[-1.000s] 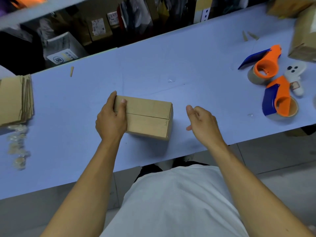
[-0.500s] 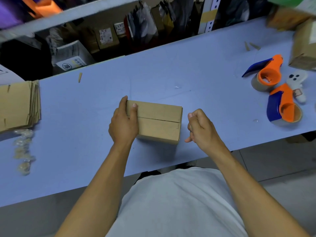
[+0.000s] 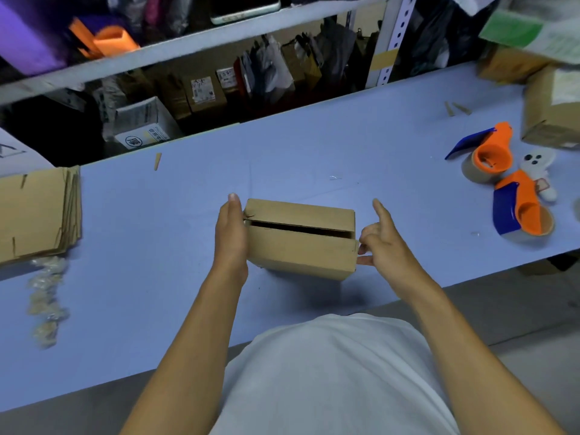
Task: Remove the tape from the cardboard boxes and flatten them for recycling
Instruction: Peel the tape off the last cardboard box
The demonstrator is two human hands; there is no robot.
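We take the small cardboard box [image 3: 301,238] as landmark; it stands on the blue surface [image 3: 314,158], near the front edge, between both hands. Its top seam gapes dark, flaps parted, and we see no tape bridging it, so we judge the top seam freed. The box is not yet flattened; whether tape remains underneath or on the ends is hidden.

Left hand [image 3: 230,233]: flat against the box's left end, fingers straight, bracing rather than curling. Right hand [image 3: 381,243]: at the box's right end, index raised, thumb and a finger pressed together at the top corner; the grip may be pinching clear tape, but we cannot tell.

Done, by our judgement: a stack of flattened boxes [image 3: 37,211] far left of the box, exact number unreadable, with a trail of crumpled tape wads [image 3: 45,302] in front of it.

Left: this box, plus at least one larger taped carton [image 3: 552,114] far right.

Counts: one box in hand, one stack, two orange tape dispensers [image 3: 514,183] right of the box.
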